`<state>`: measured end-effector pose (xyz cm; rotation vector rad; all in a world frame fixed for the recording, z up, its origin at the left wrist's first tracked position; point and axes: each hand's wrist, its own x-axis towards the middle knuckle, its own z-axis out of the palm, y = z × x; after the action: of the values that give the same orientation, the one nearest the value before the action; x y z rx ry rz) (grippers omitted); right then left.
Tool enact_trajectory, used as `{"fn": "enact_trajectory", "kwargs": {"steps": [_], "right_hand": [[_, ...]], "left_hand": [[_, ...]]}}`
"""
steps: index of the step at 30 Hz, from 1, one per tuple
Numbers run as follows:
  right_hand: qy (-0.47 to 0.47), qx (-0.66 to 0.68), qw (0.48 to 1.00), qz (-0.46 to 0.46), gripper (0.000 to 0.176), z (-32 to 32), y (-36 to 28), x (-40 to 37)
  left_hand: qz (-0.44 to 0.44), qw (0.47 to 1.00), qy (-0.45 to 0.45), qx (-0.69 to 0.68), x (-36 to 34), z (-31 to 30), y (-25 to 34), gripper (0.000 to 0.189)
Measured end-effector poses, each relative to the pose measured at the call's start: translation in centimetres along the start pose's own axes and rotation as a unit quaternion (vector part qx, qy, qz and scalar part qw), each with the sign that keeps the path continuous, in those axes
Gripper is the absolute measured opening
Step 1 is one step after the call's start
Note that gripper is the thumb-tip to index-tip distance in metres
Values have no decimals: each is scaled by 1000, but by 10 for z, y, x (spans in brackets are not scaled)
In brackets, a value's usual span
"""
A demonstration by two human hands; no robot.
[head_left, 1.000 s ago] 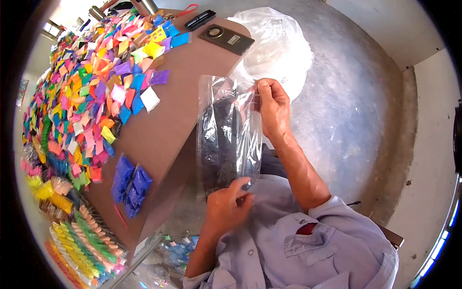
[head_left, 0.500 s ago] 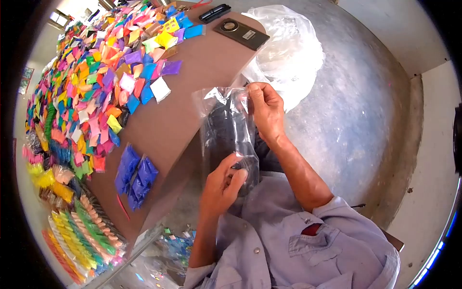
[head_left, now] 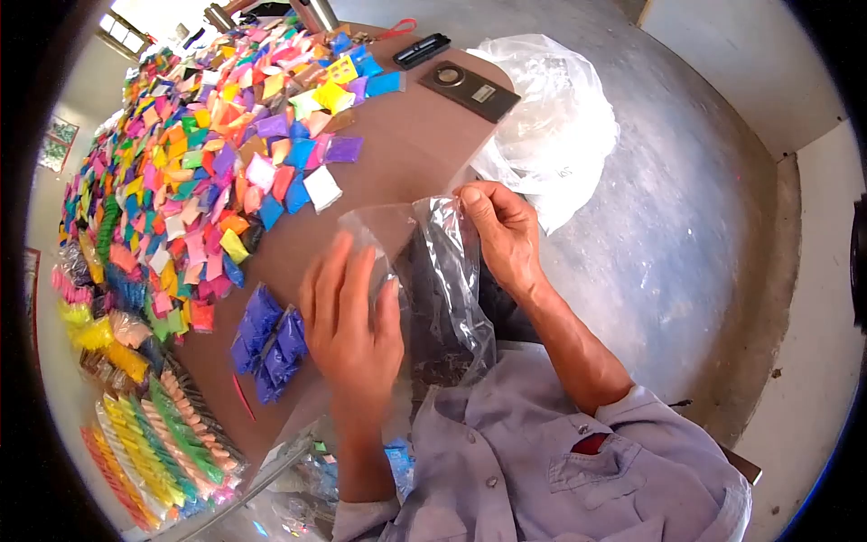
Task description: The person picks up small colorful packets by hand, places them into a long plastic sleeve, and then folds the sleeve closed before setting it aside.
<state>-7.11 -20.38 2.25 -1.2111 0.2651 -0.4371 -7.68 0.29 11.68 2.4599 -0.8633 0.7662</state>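
**Clear plastic bag (head_left: 452,262) held up beside a packet-strewn table (head_left: 397,167)**

A person in a greyish-lilac shirt (head_left: 533,461) sits or stands, I can't tell which, at the edge of the table. The clear bag hangs on the person's side of that edge, its upper part overlapping the tabletop from where I look. The right hand (head_left: 504,233) pinches the bag's top corner between thumb and fingers. The left hand (head_left: 352,334), slightly blurred, has its fingers spread and straight, gripping nothing that I can see; it is at the bag's other side, and whether it touches the film I can't tell.

The bag looks feather-light, thin and limp, probably slippery and quick to crease or cling to itself. Its top rim seems the best hold, with a light pinch at each corner.

On the table, near its edge by the left hand, lies a cluster of blue packets (head_left: 269,343). Further over the table spreads a heap of small colourful packets (head_left: 194,185). At the table's rounded corner rests a dark flat device (head_left: 470,90); just past it bulges a whitish plastic bag (head_left: 551,122).
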Motion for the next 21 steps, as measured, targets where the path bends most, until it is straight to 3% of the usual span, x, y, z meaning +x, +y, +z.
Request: {"fn": "enact_trajectory", "kwargs": {"steps": [3,6,8,13,17,21], "right_hand": [[-43,-14,998,-36,28,15,-15,-6],[-107,-45,993,-32,27,22,-28,-11],[-92,-66,993,-39,27,24,-32,-13],[-22,-130,987,-89,26,32,-23,-15],[-29,-82,995,-51,26,38,-24,-12],[-13,-193,978,-72,28,38,-12,-3]], "left_hand": [[38,996,-50,66,36,-6,6,41],[60,996,-59,29,42,7,-13,35],[68,997,-36,0,42,10,-21,23],[44,999,-21,-16,36,17,-27,17],[27,999,-20,-35,37,16,-32,13],[20,998,-31,-45,41,18,-36,14]]}}
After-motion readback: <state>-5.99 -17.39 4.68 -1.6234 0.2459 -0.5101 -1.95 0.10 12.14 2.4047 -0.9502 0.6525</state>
